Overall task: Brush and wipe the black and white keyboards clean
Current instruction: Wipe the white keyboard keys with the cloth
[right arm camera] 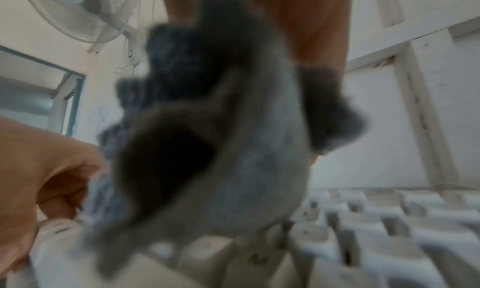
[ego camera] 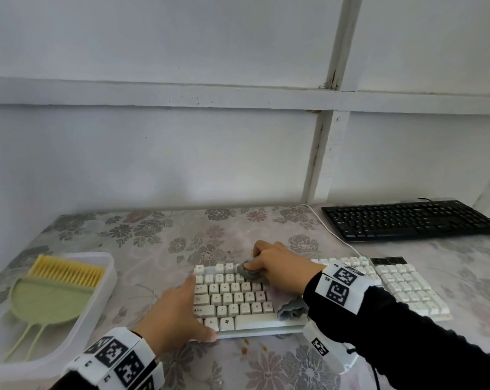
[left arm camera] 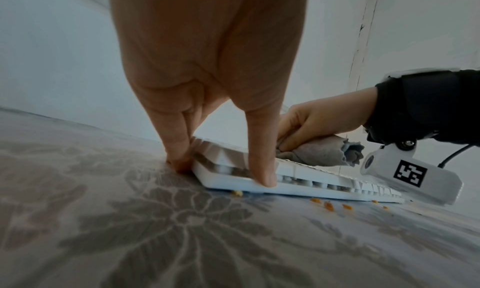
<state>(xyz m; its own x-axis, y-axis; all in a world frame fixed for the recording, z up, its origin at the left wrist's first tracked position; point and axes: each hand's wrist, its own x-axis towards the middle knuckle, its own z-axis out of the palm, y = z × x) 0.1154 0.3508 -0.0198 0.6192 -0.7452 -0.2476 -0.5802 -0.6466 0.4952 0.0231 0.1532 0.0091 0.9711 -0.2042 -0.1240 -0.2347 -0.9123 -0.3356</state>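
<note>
Lower centre of the head view: white keyboard [ego camera: 308,294] flat on a floral tablecloth [ego camera: 153,243], right hand [ego camera: 277,268] curled tight round a bunched grey cloth [ego camera: 248,273] pressed on the upper key rows, loose tail of cloth trailing out below the wrist; left hand [ego camera: 179,313] with straight fingers and thumb spread, bracing the keyboard's left end and front edge. Right edge, farther back: black keyboard [ego camera: 409,220], well apart from both hands. Lower left: clear plastic tray [ego camera: 105,280] holding a green dustpan [ego camera: 46,302] and a yellow-bristled brush [ego camera: 66,270]. Only in the left wrist view: orange crumbs [left arm camera: 328,205] scattered on the tablecloth just in front of the keyboard, fingertips [left arm camera: 265,179] flat against its front edge. Only in the right wrist view: blurred cloth filling the middle, white keycaps close beneath, a wall fan [right arm camera: 75,11] at upper left, a window frame below it. Behind the table: pale wall with white crossing battens [ego camera: 319,164]
</note>
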